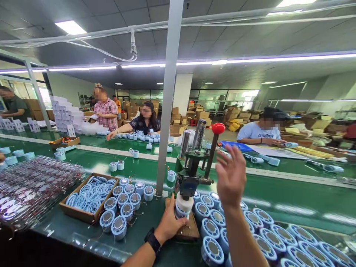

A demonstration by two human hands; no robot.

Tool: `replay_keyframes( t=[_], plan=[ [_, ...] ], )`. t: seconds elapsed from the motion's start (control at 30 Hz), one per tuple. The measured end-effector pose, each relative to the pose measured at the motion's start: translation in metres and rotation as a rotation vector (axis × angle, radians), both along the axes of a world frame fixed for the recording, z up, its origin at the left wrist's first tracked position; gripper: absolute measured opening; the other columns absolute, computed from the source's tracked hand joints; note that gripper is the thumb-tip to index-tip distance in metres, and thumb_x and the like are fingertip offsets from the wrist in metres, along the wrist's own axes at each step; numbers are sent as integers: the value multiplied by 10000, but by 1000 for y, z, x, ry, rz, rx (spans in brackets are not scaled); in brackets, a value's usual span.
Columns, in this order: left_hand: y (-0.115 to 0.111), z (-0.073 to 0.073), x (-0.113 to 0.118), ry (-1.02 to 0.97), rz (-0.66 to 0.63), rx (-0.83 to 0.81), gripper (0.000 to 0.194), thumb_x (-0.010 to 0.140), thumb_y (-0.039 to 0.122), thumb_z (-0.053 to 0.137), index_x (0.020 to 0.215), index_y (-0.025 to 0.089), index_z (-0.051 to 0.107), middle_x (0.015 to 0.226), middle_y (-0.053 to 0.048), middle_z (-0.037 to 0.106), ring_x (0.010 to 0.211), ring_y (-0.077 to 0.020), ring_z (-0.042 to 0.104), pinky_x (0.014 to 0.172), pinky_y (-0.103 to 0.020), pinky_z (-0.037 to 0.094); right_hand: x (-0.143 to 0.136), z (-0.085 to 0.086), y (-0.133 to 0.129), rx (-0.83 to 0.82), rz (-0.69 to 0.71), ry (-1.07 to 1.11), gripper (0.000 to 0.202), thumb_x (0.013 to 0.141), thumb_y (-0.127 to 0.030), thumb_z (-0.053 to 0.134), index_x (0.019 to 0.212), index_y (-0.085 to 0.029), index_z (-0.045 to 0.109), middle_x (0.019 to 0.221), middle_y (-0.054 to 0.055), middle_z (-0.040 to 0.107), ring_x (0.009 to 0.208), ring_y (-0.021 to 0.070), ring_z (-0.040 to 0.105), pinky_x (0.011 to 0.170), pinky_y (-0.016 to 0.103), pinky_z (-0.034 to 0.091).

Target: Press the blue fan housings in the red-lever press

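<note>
My left hand (pixel 172 221) is wrapped round a light-blue round housing (pixel 182 212) on the base of a hand lever press (pixel 191 174). The white pressing head (pixel 184 203) of the press sits right over that housing and hides its top. My right hand (pixel 231 174) is raised beside the lever, its fingers apart and nothing in it. The lever (pixel 213 155) stands upright with a red ball knob (pixel 218 128), a little to the left of my right fingers.
Finished-looking blue round units (pixel 127 211) stand left of the press, and many more (pixel 213 250) on its right. A cardboard box (pixel 80 215) holds blue rings. Wired boards (pixel 36 185) lie far left. A grey post (pixel 167 111) rises behind. Co-workers sit across the green conveyor (pixel 150 159).
</note>
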State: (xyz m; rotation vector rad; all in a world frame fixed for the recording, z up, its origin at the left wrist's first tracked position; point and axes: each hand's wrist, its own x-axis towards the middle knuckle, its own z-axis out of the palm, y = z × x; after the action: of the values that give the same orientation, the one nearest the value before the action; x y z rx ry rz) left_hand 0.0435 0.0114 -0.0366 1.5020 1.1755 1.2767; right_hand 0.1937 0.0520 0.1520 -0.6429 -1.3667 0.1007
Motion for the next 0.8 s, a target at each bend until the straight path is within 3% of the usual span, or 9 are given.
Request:
replay_keyframes(
  t=[0.07, 0.13, 0.17, 0.23, 0.37, 0.47, 0.57, 0.7, 0.8],
  plan=[
    [-1, 1, 0, -8, -55, 7, 1004, 688, 91, 703, 1561, 131, 208, 1501, -158, 487, 1382, -316, 454, 1192, -475, 300, -13, -77, -28, -72, -6, 141, 612, 909, -310, 550, 1472, -247, 318, 1417, 143, 471, 1234, 249, 563, 1047, 465, 470],
    [-8, 4, -1, 21, -100, 34, 957, 736, 106, 654, 1569, 137, 184, 1529, -156, 454, 1402, -302, 436, 1194, -472, 308, -28, -146, -45, -286, 4, 139, 733, 879, -393, 590, 1505, -224, 248, 1447, 177, 432, 1278, 294, 528, 1063, 505, 443],
    [-14, 7, -3, 61, -97, 50, 926, 758, 105, 620, 1571, 139, 178, 1544, -152, 433, 1424, -293, 409, 1204, -471, 297, -34, -172, -50, -424, 19, 121, 819, 848, -457, 608, 1520, -201, 216, 1439, 195, 440, 1277, 324, 527, 1054, 529, 441],
    [-29, 14, -12, 179, -48, 88, 879, 776, 91, 560, 1572, 144, 192, 1570, -139, 395, 1460, -274, 354, 1225, -460, 273, -45, -202, -51, -685, 44, 81, 987, 756, -586, 639, 1533, -163, 202, 1351, 209, 527, 1211, 375, 567, 1012, 565, 451],
    [-51, 45, -71, 537, 202, 188, 747, 776, 95, 542, 1501, 192, 390, 1525, -85, 473, 1418, -231, 423, 1211, -404, 332, -52, -207, -43, -839, -23, 100, 1092, 624, -689, 693, 1508, -173, 310, 1161, 157, 640, 1058, 376, 633, 924, 523, 492],
    [-48, 80, -154, 881, 570, 27, 533, 836, 116, 502, 1365, 166, 540, 1423, -99, 580, 1345, -212, 502, 1176, -384, 366, -54, -202, -38, -736, -43, 156, 1078, 650, -680, 697, 1496, -123, 329, 1191, 173, 614, 1064, 347, 623, 945, 480, 483],
    [-38, 105, -237, 965, 703, -140, 360, 828, 110, 478, 1149, 75, 637, 1251, -206, 663, 1244, -291, 576, 1102, -453, 407, -61, -206, -42, -613, -74, 179, 993, 716, -631, 686, 1469, -79, 347, 1283, 208, 556, 1123, 332, 594, 983, 460, 468],
    [-36, 107, -287, 1060, 640, -271, 102, 760, 215, 550, 755, 145, 624, 808, -101, 729, 959, -281, 685, 924, -398, 498, -61, -214, -78, -437, -138, 15, 667, 860, -466, 621, 1396, -122, 423, 1337, 192, 537, 1176, 298, 577, 969, 433, 488],
    [-37, 86, -312, 1099, 538, -215, 277, 794, 425, 483, 722, 175, 578, 694, -13, 680, 884, -264, 684, 924, -427, 487, -44, -211, -114, -365, -153, -160, 480, 927, -329, 561, 1369, -180, 448, 1284, 138, 591, 1171, 249, 592, 958, 383, 501]
  ],
)
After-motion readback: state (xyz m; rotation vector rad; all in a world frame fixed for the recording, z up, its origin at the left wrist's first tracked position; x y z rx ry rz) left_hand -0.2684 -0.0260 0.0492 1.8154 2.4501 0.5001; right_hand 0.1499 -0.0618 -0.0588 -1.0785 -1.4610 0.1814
